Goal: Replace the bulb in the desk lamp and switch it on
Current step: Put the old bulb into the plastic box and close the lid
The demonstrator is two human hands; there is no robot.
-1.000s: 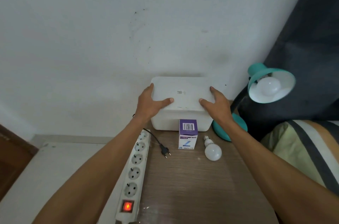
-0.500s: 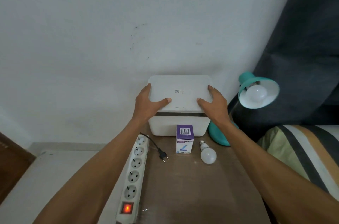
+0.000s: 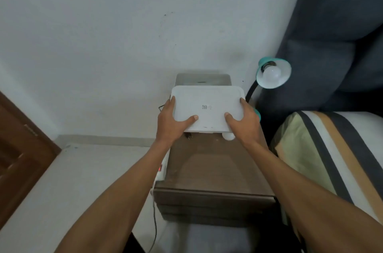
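I hold a white box lid [image 3: 207,107] off its box, my left hand [image 3: 172,122] gripping its left edge and my right hand [image 3: 244,122] its right edge. The open white box [image 3: 202,79] stands behind it against the wall, on the brown nightstand [image 3: 215,167]. A teal desk lamp [image 3: 273,73] with a white bulb [image 3: 271,75] in its shade stands at the back right. A loose white bulb [image 3: 228,136] peeks out under the lid beside my right hand. The small bulb carton is hidden by the lid.
A white power strip with a lit red switch [image 3: 160,170] lies along the nightstand's left edge, mostly hidden by my left arm. Its cable [image 3: 155,217] hangs down. A striped pillow [image 3: 331,149] lies right, a brown door [image 3: 18,153] left.
The lid has come off the box and moved toward me in both hands. My head has pulled back and up, so the nightstand's front now shows.
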